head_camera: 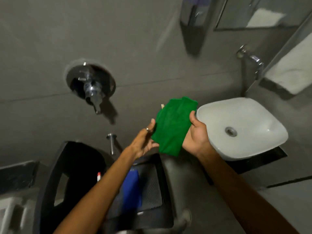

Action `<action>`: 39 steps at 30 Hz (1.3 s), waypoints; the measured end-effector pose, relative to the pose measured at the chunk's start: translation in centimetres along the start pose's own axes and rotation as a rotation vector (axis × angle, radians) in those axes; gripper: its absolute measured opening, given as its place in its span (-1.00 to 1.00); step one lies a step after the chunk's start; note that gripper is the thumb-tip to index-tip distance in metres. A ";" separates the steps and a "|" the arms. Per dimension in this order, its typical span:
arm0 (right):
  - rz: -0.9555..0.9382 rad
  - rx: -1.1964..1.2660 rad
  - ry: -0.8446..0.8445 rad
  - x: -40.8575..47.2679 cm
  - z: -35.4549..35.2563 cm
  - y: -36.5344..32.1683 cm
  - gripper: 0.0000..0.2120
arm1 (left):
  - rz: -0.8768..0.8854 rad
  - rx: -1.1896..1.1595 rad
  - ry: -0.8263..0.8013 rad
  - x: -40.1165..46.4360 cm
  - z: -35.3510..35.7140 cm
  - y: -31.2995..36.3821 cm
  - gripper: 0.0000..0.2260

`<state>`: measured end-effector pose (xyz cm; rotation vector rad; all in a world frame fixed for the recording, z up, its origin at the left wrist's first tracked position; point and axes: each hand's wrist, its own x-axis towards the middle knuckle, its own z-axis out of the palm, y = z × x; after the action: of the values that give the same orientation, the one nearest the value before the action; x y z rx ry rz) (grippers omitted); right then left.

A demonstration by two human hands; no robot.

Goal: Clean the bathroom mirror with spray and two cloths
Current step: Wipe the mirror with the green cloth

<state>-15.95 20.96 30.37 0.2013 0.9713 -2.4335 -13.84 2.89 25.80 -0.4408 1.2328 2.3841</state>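
Note:
A folded green cloth (pixel 173 125) is held in front of me, just left of the white basin. My right hand (pixel 196 134) grips its right edge with the thumb on top. My left hand (pixel 145 141), with a ring on one finger, touches the cloth's left edge with fingers spread. A blue cloth (pixel 131 188) lies on the seat of a black chair (pixel 152 183) below my arms. A red and white cap (pixel 99 176), perhaps of the spray bottle, shows beside my left forearm. The mirror's lower corner (pixel 263 12) is at the top right.
A white basin (pixel 241 127) sits on a dark counter at right, with a chrome tap (pixel 253 59) on the wall above it. A chrome mixer valve (pixel 92 85) and a spout (pixel 111 142) stick out of the grey wall. A white towel (pixel 293 65) hangs at far right.

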 end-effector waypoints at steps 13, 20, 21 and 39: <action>-0.482 0.330 0.042 1.9 4.2 -18.9 -0.27 | 0.413 0.887 -0.002 1.0 25.2 14.8 -0.77; -0.752 0.389 0.088 3.7 4.3 -29.1 -0.45 | 1.191 1.853 0.252 1.2 34.1 27.0 -0.56; -0.802 0.372 0.087 4.3 4.5 -30.8 -0.46 | 1.278 1.899 0.235 1.3 35.4 29.4 -0.56; -1.618 -1.649 0.519 21.7 6.3 -35.1 -0.44 | 1.829 2.189 1.018 7.4 37.4 45.3 -0.30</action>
<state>-52.18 29.60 49.33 -0.8668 3.9020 -1.2184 -46.06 11.85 74.65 -0.2893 -1.9238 0.4725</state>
